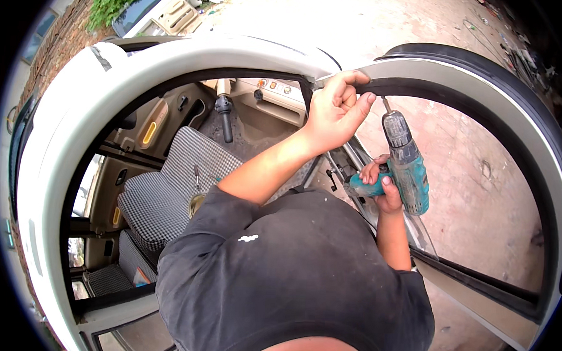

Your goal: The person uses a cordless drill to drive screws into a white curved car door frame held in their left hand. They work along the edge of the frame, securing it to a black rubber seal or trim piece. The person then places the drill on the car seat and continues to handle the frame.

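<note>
Where the door frame (436,72) curves over the opening: the drill (408,171) stands nearly upright below it, teal and black, chuck upward and leaning slightly left.
Drill bit: its tip (385,103) is just beside the black edge of the frame; whether they touch, I cannot tell.
Right hand (381,183): its fingers are wrapped around the drill's handle, gripping it, with the thumb on the near side.
Left hand (337,112): raised at the corner of the frame, fingers partly curled, forefinger reaching along the frame and thumb pointing toward the bit; I cannot tell whether they pinch something small.
Shirt (290,257): dark, with a small white mark, filling the lower middle.
Vehicle (125,74): white body, curving around the left side.
Seat (157,201): checked grey cloth, inside the cab; a thin tool (197,177) rests on it.
Lever (223,113): black grip, beyond the seat.
Ground (482,165): pale and dusty, seen through the door's window opening.
</note>
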Action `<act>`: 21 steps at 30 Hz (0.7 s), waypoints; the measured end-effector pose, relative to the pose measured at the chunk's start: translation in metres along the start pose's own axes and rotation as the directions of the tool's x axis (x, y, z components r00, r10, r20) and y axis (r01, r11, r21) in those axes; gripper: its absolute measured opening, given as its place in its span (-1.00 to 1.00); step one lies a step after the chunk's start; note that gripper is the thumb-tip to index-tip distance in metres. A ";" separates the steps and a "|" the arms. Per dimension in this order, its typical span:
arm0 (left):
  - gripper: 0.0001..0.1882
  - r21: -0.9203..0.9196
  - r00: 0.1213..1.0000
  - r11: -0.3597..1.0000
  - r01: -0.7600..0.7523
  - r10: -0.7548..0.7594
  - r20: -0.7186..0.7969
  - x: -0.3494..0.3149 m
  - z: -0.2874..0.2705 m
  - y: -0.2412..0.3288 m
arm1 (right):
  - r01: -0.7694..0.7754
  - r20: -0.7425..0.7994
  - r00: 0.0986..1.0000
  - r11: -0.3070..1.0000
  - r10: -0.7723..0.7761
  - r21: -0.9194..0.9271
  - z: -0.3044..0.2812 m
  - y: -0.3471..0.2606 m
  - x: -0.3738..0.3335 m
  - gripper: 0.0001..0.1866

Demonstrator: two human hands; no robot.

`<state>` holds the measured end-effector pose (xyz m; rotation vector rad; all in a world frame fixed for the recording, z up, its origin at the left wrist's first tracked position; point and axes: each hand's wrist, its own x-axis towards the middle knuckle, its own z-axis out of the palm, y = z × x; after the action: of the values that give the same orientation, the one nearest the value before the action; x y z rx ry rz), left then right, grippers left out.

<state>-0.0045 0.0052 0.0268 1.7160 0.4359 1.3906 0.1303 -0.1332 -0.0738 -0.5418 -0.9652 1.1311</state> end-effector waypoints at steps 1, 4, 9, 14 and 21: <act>-0.73 -0.078 1.000 0.997 0.026 -0.026 0.011 0.001 0.001 0.000 | -0.004 -0.001 1.000 1.000 0.004 -0.018 -0.001 -0.003 0.000 -0.50; -0.78 -0.269 0.999 0.963 0.017 -0.008 0.034 0.009 0.006 -0.008 | -0.018 -0.012 1.000 0.998 0.017 -0.052 -0.007 -0.012 0.001 -0.49; -0.83 -0.224 0.997 0.973 -0.056 0.068 0.046 0.010 0.005 -0.019 | -0.051 -0.007 0.999 0.998 0.051 0.027 -0.005 -0.016 0.003 -0.52; -0.81 -0.147 0.992 0.981 -0.125 0.123 -0.019 0.008 0.008 -0.022 | -0.052 -0.020 0.998 0.995 0.054 0.087 -0.003 -0.013 0.005 -0.51; -0.70 -0.411 0.960 0.901 0.141 -0.225 -0.164 -0.003 0.025 -0.005 | -0.030 0.015 0.999 0.995 0.029 0.093 -0.006 -0.011 0.005 -0.51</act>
<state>0.0190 -0.0037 0.0207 1.1761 0.3885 1.4119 0.1411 -0.1320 -0.0665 -0.4750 -0.9139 1.2015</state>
